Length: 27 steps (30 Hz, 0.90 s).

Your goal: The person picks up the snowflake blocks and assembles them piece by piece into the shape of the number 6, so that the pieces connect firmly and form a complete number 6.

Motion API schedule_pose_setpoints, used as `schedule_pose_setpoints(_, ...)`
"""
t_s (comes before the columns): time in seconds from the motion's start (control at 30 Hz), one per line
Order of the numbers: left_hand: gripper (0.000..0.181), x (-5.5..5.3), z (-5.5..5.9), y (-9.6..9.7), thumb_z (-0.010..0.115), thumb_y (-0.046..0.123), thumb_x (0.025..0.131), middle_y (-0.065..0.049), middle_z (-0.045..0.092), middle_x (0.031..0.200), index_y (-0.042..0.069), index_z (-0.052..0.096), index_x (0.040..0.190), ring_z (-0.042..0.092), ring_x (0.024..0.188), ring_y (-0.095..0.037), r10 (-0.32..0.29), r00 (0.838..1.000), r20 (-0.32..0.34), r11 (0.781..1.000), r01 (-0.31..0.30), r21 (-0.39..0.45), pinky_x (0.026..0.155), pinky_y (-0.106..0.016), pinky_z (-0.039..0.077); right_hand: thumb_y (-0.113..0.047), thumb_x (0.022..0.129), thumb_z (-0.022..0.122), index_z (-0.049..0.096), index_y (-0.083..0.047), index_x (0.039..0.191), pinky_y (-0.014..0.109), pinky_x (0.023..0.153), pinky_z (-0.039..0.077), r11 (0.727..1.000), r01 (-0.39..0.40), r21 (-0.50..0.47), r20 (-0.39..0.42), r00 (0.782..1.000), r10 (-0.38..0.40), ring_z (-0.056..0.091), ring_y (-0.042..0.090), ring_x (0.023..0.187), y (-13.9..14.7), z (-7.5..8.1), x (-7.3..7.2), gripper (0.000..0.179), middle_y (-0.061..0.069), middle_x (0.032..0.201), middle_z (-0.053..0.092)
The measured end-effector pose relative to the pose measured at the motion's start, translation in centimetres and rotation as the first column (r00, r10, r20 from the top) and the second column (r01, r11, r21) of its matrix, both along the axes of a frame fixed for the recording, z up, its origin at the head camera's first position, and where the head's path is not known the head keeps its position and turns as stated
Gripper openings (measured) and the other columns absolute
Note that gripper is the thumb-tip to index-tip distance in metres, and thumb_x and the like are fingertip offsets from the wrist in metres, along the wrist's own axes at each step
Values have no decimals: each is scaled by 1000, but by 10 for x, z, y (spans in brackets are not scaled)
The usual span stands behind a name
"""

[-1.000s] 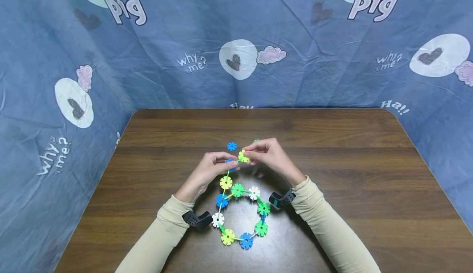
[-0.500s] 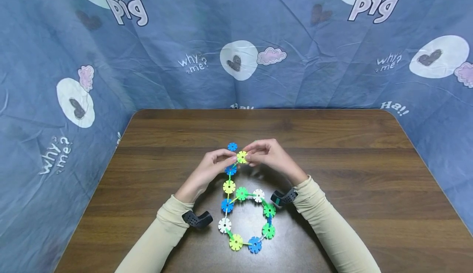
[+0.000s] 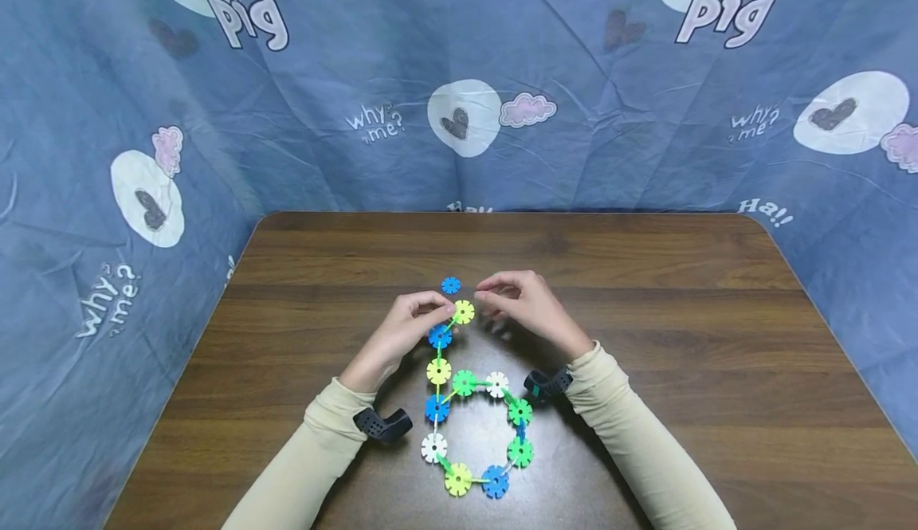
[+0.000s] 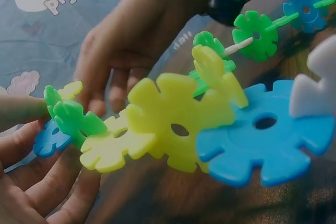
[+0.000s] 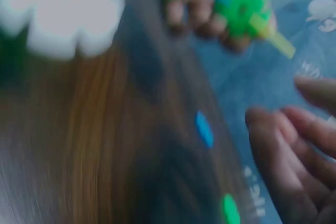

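In the head view my left hand point(image 3: 407, 329) pinches the upper end of a chain of notched plastic interlocking discs point(image 3: 440, 371), between thumb and fingers. A yellow disc point(image 3: 464, 312) forms the tip, joined by a green disc seen edge-on to a blue disc point(image 3: 441, 335). Lower down, the chain runs into a ring of green, white, blue and yellow discs point(image 3: 496, 482). My right hand point(image 3: 527, 307) hovers just right of the yellow tip. Its thumb and fingers stand apart with nothing between them in the right wrist view, where the image is blurred.
A loose blue disc point(image 3: 450, 284) lies on the wooden table point(image 3: 645, 315) beyond the hands. The right wrist view also shows a loose green disc point(image 5: 231, 209) on the tabletop. A printed blue cloth point(image 3: 574, 163) hangs behind the table's far edge.
My right hand has let go of the yellow disc and drawn slightly right. The chain's tip has dropped a little toward me, while my left hand keeps its pinch.
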State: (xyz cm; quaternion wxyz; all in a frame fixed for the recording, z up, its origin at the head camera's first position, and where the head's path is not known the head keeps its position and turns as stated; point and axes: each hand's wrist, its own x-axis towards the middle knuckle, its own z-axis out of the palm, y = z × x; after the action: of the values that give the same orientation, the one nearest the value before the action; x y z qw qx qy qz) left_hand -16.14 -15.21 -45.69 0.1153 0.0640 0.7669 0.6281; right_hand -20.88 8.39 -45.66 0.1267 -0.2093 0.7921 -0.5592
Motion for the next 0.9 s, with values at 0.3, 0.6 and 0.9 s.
schedule_pose_setpoints(0.3,23,-1,-4,-4,66,18,101,10,70,94,-2,72,110,56,76,-4,11,1000,-2,999,-11,-47,65,-20,44,-17,88,83,74,-3,117,29,65,61,928,245,282,-207,960,-190,73,17,71,5,-18,-24,34,13,98,72)
schedule_pose_setpoints(0.6,25,0,-3,-3,66,20,101,12,70,93,-2,71,111,57,78,-4,7,1000,24,999,-6,-34,66,-20,44,-19,91,80,73,-3,117,46,87,56,855,284,434,-260,948,-183,65,30,98,-1,-21,-33,31,15,107,67)
schedule_pose_setpoints(0.9,23,-2,-1,-3,66,20,102,11,71,93,0,72,111,61,81,-5,18,999,51,999,-16,-35,70,-22,45,-8,88,81,67,-5,104,27,63,59,897,204,392,-169,975,-147,70,18,73,3,-14,-27,22,12,97,75)
